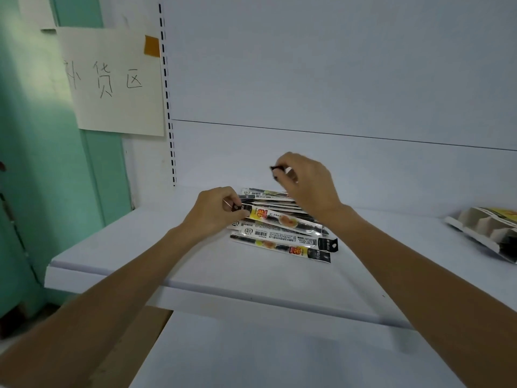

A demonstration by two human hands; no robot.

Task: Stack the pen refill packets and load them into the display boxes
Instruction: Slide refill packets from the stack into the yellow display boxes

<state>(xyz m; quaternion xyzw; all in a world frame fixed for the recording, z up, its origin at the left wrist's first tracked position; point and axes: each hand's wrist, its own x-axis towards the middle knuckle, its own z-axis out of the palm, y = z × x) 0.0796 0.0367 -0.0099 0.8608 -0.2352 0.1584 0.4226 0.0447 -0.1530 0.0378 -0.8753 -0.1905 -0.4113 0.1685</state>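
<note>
A loose pile of long, narrow pen refill packets (282, 236) lies on the white shelf (156, 256), fanned out with black, white and yellow printing. My left hand (215, 211) pinches the left end of one packet (279, 219) lying on top of the pile. My right hand (305, 183) is raised above the back of the pile, its fingers curled round the end of another packet (278, 170), most of which is hidden behind the hand. A cardboard display box (486, 233) lies on its side at the shelf's far right.
The shelf has a white back panel (307, 79) with a slotted upright (167, 93) at its left. A paper sign (112, 79) with handwriting hangs on the green wall. A lower white shelf (279, 354) and a brown cardboard sheet (92, 354) sit below.
</note>
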